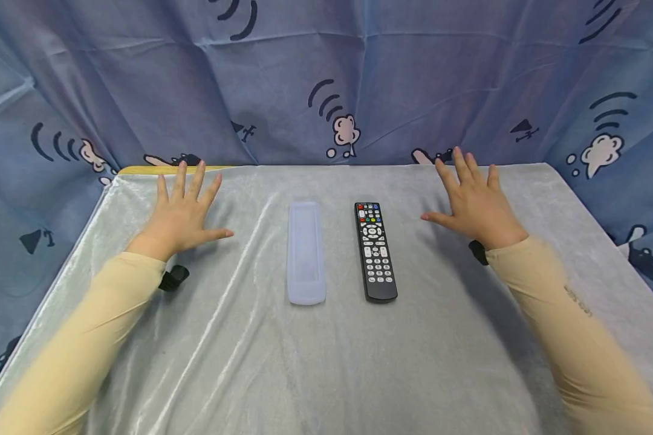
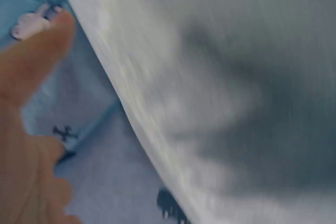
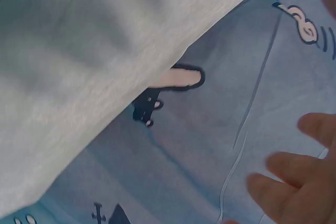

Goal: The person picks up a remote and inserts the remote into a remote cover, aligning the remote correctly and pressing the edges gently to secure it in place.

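The black remote control lay face up on the pale cloth, its button labels too small to read. Just beside it, to the left, lay a translucent cover, its opening hard to make out. My left hand and right hand flanked the pair, well apart, fingers spread wide; the wrist views cut off part of each. Beige sleeves partly hid black wrist devices. Behind stood a patterned blue curtain.
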Motion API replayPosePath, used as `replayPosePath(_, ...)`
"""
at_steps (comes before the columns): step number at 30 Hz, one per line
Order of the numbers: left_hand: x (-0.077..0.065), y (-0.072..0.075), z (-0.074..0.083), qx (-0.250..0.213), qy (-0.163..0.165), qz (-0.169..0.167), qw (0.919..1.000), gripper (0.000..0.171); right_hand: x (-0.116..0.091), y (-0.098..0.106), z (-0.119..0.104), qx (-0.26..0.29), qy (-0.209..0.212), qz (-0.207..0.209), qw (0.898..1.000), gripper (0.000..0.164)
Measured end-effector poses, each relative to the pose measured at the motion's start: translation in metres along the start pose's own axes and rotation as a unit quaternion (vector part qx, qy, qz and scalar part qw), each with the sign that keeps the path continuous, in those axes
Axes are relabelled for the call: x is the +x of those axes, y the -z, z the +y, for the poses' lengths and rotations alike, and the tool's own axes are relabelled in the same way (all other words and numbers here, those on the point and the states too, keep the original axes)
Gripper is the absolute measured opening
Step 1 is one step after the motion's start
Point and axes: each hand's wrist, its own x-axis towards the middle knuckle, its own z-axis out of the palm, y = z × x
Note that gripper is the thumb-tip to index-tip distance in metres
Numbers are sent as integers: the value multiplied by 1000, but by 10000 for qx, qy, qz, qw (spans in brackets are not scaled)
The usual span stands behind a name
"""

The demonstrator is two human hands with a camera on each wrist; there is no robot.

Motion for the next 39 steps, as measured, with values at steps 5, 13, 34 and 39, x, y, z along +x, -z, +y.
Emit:
replayPosePath(5, -4, -10, 18, -865, -60, -241, 9959, 94, -6, -2, -7, 323, 155, 302, 9989, 93)
replayPosePath(13, -6, -20, 52, -2074, -628, 463, 9751, 63, -23, -7, -25, 849, 160, 579, 9946, 78)
replayPosePath(34, 16, -16, 149, -4359, -1282, 135, 8907, 25, -41, -32, -82, 3796, -497, -107, 9238, 39)
replayPosePath(39, 23, -15, 173, -4559, -1304, -54, 8804, 21, -43, -35, -81, 3789, -653, -138, 9230, 30)
